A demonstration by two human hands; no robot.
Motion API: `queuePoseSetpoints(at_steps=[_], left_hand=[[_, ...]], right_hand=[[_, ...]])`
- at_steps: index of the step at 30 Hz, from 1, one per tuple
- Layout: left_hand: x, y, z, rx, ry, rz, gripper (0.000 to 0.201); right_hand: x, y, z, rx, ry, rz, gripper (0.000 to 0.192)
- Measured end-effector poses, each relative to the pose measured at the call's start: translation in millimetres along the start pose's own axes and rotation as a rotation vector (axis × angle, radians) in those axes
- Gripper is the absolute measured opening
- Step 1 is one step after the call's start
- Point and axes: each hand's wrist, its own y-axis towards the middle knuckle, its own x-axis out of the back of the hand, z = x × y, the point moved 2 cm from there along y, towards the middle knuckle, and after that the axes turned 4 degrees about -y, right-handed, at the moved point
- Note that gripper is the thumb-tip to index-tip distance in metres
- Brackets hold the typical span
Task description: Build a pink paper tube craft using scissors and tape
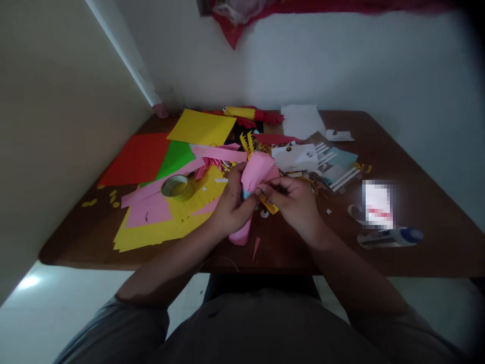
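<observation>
The left hand (231, 207) clenches a pink paper roll (254, 174), which rises toward 12 o'clock above the fist and pokes out below at 6. At 3 o'clock, the right hand (293, 202) pinches the roll's edge beside a yellow scrap (270, 206).

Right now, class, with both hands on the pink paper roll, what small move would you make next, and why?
Probably press the small yellow piece against the pink paper roll. The left hand grips the roll, while the right hand pinches the yellow piece beside it, seemingly touching it.
</observation>
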Motion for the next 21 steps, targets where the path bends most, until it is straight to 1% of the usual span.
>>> queuePoseSetpoints(at_steps=[3, 6, 9, 14, 16, 18, 21], left_hand=[[-0.8, -0.3, 2.4, 0.020, -0.026, -0.001, 0.052], [-1.5, -1.4, 5.2, 0.053, -0.051, -0.004, 0.057], [-2.1, -2.1, 5.2, 0.081, -0.063, -0.014, 0.062], [-3.2, -1.7, 1.1, 0.132, -0.162, -0.037, 0.059], [-4.0, -1.5, 1.6, 0.150, -0.211, -0.030, 0.059], [-4.5, -1.6, 4.2, 0.184, -0.257, -0.030, 0.059], [-4.2, -1.9, 8.5, 0.220, -0.293, -0.060, 0.058]], right_hand=[[1.3, -0.7, 0.3, 0.078, -0.098, -0.038, 0.029], [2.0, -2.8, 3.4, 0.147, -0.194, -0.082, 0.030], [2.0, -5.0, 6.0, 0.197, -0.249, -0.091, 0.029], [3.8, -7.0, 5.1, 0.265, -0.346, -0.149, 0.026], [4.4, -7.4, 4.6, 0.277, -0.375, -0.177, 0.026], [3.9, -8.0, 4.8, 0.270, -0.369, -0.178, 0.027], [0.9, -9.5, 6.9, 0.237, -0.284, -0.143, 0.031]])
